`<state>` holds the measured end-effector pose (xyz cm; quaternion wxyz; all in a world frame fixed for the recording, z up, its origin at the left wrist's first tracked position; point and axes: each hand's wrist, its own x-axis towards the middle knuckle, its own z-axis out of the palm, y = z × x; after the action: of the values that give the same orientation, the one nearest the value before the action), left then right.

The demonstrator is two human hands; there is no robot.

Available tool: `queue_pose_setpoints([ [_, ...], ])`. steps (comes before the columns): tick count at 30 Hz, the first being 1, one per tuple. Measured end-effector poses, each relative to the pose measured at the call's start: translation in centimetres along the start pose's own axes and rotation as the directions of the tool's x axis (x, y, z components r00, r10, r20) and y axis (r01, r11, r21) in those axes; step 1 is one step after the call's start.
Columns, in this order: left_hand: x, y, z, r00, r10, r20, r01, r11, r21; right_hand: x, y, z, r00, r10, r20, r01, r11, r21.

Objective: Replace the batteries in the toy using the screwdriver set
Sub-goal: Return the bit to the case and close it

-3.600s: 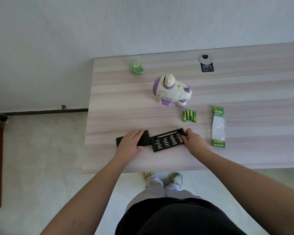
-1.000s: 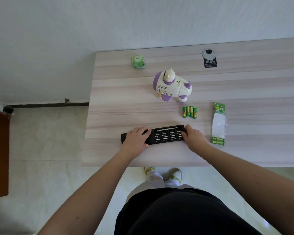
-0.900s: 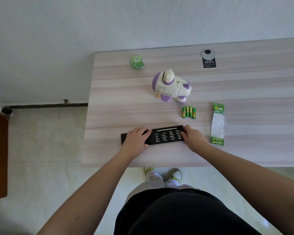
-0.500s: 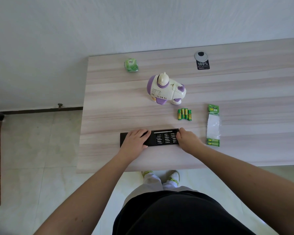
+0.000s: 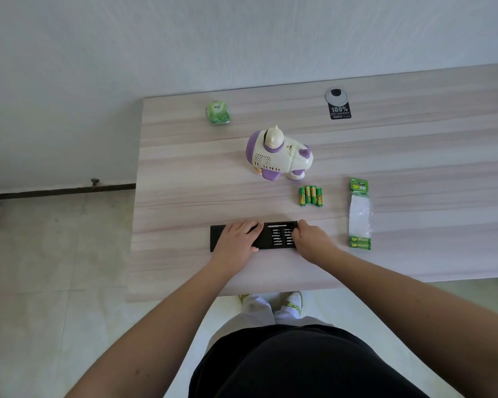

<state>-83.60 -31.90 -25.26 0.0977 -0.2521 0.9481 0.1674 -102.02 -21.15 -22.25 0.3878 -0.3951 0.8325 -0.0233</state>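
Note:
A white and purple toy (image 5: 279, 158) stands upright on the wooden table (image 5: 184, 182). Several loose green batteries (image 5: 310, 195) lie side by side to its near right. Close to the table's front edge lies the black screwdriver set: a sleeve (image 5: 216, 238) on the left and a bit tray (image 5: 279, 236) sticking out of it on the right. My left hand (image 5: 237, 239) grips the sleeve, fingers on top and thumb at its near edge. My right hand (image 5: 312, 239) holds the tray's right end with curled fingers. Rows of bits show between the hands.
A torn green-and-white battery pack (image 5: 360, 214) lies right of the screwdriver set. A small green packet (image 5: 218, 112) sits at the far left of the table, and a black tag with a round grommet (image 5: 339, 106) at the back. The table's left edge drops to a tiled floor.
The tray has slid left, further into the sleeve, so less of it shows. My right hand moved left with it, and my left hand stayed on the sleeve.

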Motion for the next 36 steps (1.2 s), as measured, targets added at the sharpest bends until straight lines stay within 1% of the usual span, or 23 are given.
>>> queue_pose_setpoints([
  [1, 0.0, 0.0, 0.0, 1.000, 0.001, -0.011, -0.001, 1.000, 0.004, 0.0, -0.1, 0.1, 1.000, 0.018, -0.002, -0.018, 0.999, 0.045],
  [2, 0.1, 0.0, 0.1, 1.000, -0.004, -0.022, 0.004, 1.000, -0.001, 0.1, -0.2, 0.2, 1.000, 0.019, 0.009, -0.019, 1.000, 0.010],
  [4, 0.3, 0.1, 0.2, 0.999, 0.003, -0.033, -0.003, 1.000, 0.002, 0.1, -0.3, 0.1, 0.999, 0.025, 0.033, -0.025, 1.000, -0.008],
  [5, 0.3, 0.1, 0.2, 1.000, 0.001, -0.025, -0.001, 1.000, 0.004, 0.1, -0.2, 0.1, 0.999, 0.025, 0.036, -0.026, 0.999, 0.023],
  [6, 0.4, 0.0, 0.3, 1.000, -0.002, -0.027, 0.002, 1.000, 0.001, 0.1, -0.2, 0.1, 1.000, 0.010, 0.024, -0.010, 1.000, 0.007],
  [7, 0.4, 0.0, 0.4, 1.000, 0.004, -0.025, -0.004, 1.000, -0.003, 0.1, -0.2, 0.2, 0.999, 0.042, 0.007, -0.043, 0.998, 0.048],
  [8, 0.4, 0.1, 0.5, 1.000, 0.007, -0.026, -0.007, 1.000, -0.014, 0.2, -0.2, 0.2, 0.999, 0.039, -0.012, -0.039, 0.999, 0.034],
  [9, 0.5, 0.1, 0.5, 1.000, 0.010, -0.020, -0.011, 0.999, -0.031, 0.2, -0.2, 0.2, 0.999, 0.048, -0.010, -0.048, 0.997, 0.066],
  [11, 0.6, -0.2, 0.4, 1.000, 0.009, -0.016, -0.010, 0.998, -0.061, 0.2, -0.2, 0.2, 0.999, 0.050, 0.020, -0.051, 0.994, 0.097],
  [14, 0.4, -1.2, 0.3, 1.000, -0.004, -0.027, 0.000, 0.992, -0.124, 0.3, 0.2, 0.4, 0.999, 0.035, 0.022, -0.036, 0.997, 0.064],
  [15, 0.1, -1.6, 0.3, 0.999, -0.028, -0.038, 0.022, 0.989, -0.148, 0.3, 0.3, 0.4, 0.999, 0.035, 0.017, -0.036, 0.997, 0.068],
  [17, -0.5, -2.2, 0.2, 0.989, -0.126, -0.081, 0.106, 0.970, -0.221, 0.5, 0.7, 0.7, 0.999, 0.029, -0.014, -0.028, 0.996, 0.082],
  [19, -1.2, -2.6, -0.2, 0.958, -0.240, -0.156, 0.186, 0.937, -0.297, 0.6, 0.7, 0.7, 0.999, 0.030, -0.041, -0.027, 0.997, 0.078],
  [21, -2.2, -2.8, -0.6, 0.899, -0.384, -0.211, 0.292, 0.885, -0.363, 0.6, 0.9, 1.0, 0.998, 0.010, -0.060, -0.005, 0.997, 0.082],
  [23, -3.5, -3.3, -1.1, 0.818, -0.519, -0.247, 0.416, 0.832, -0.368, 0.3, 0.6, 0.8, 0.997, 0.020, -0.071, -0.016, 0.999, 0.051],
  [24, -4.1, -3.7, -1.1, 0.786, -0.572, -0.235, 0.471, 0.800, -0.373, 0.3, 0.6, 1.0, 0.997, 0.037, -0.068, -0.034, 0.999, 0.036],
  [25, -4.7, -4.0, -1.3, 0.762, -0.619, -0.187, 0.519, 0.758, -0.396, 0.3, 0.4, 1.2, 0.996, 0.052, -0.071, -0.049, 0.998, 0.047],
  [27, -5.2, -4.6, -1.4, 0.741, -0.672, -0.019, 0.609, 0.683, -0.402, 0.3, 0.3, 1.5, 0.998, 0.049, -0.050, -0.050, 0.998, -0.026],
  [28, -5.1, -4.9, -1.5, 0.749, -0.662, 0.038, 0.627, 0.687, -0.367, 0.4, 0.3, 1.6, 0.998, 0.038, -0.052, -0.040, 0.998, -0.038],
  [29, -4.9, -5.0, -1.5, 0.768, -0.637, 0.067, 0.620, 0.713, -0.329, 0.4, 0.4, 1.7, 0.999, 0.017, -0.043, -0.020, 0.998, -0.064],
  [31, -4.3, -5.3, -1.5, 0.802, -0.591, 0.087, 0.588, 0.755, -0.291, 0.8, 0.5, 1.8, 0.999, 0.002, -0.049, -0.006, 0.997, -0.079],
  [36, -3.0, -6.3, -1.2, 0.827, -0.553, 0.097, 0.558, 0.790, -0.255, 1.3, 1.2, 1.7, 1.000, -0.027, 0.009, 0.028, 0.985, -0.171],
])
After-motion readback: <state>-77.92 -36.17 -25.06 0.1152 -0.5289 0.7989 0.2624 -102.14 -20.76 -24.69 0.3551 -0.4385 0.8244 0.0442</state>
